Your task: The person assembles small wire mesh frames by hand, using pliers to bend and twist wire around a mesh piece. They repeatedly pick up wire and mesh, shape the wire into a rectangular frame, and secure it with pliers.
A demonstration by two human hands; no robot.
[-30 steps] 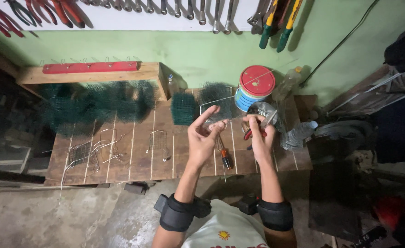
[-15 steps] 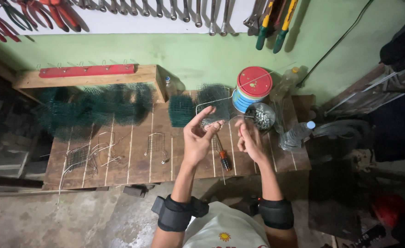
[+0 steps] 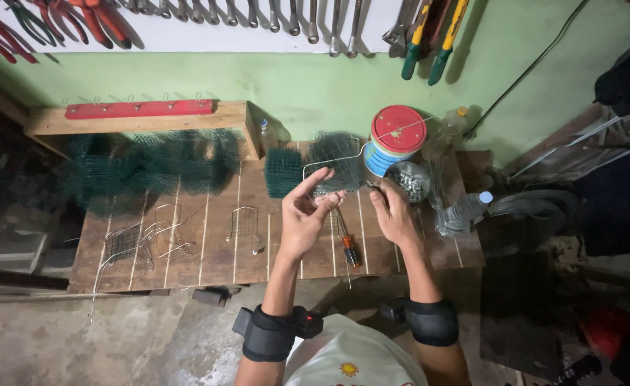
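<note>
My left hand point(image 3: 308, 214) is raised over the wooden bench point(image 3: 208, 250), its fingers pinching a bent wire frame point(image 3: 329, 159) that loops up toward the red-lidded tin. Just to its right, my right hand point(image 3: 393, 214) is closed on the other end of the same wire piece; what is at its fingertips is too small to tell. A screwdriver with an orange handle point(image 3: 348, 246) lies on the boards below and between my hands. Black bands circle both my forearms.
Green wire mesh pieces point(image 3: 151, 164) lie at the bench's back left and middle. A round tin with a red lid point(image 3: 395, 139), a bowl of small metal parts point(image 3: 409, 182) and plastic bottles point(image 3: 465, 211) stand at right. Small wire cages point(image 3: 246, 225) rest on the boards. Tools hang on the wall.
Both hands have shifted slightly left and lower over the bench, and the wire frame is now held up between them; the right hand has lowered from near the tin.
</note>
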